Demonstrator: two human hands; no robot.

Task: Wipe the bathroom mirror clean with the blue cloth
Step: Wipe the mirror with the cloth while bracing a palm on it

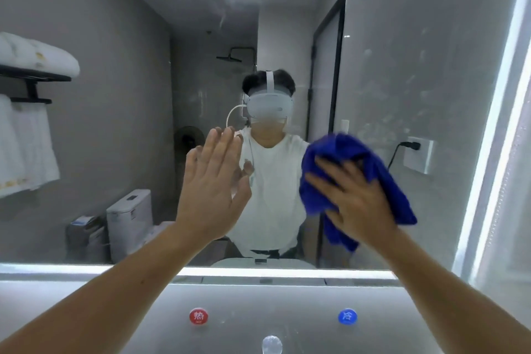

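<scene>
The bathroom mirror (402, 66) fills most of the view, edged by lit strips at the bottom and right, with smears and spots on its upper and right glass. My right hand (353, 198) presses the crumpled blue cloth (339, 152) flat against the glass right of centre, fingers spread and straight. My left hand (212, 184) rests flat on the mirror left of centre, fingers straight and together. A person in a white shirt with a headset is reflected between the hands.
Below the mirror a red hot-water marker (198, 316) and a blue cold-water marker (347, 316) sit on the wall, with a chrome tap (271, 344) at the bottom edge. The reflection shows white towels (31, 54) on a black rack, a toilet and a wall socket.
</scene>
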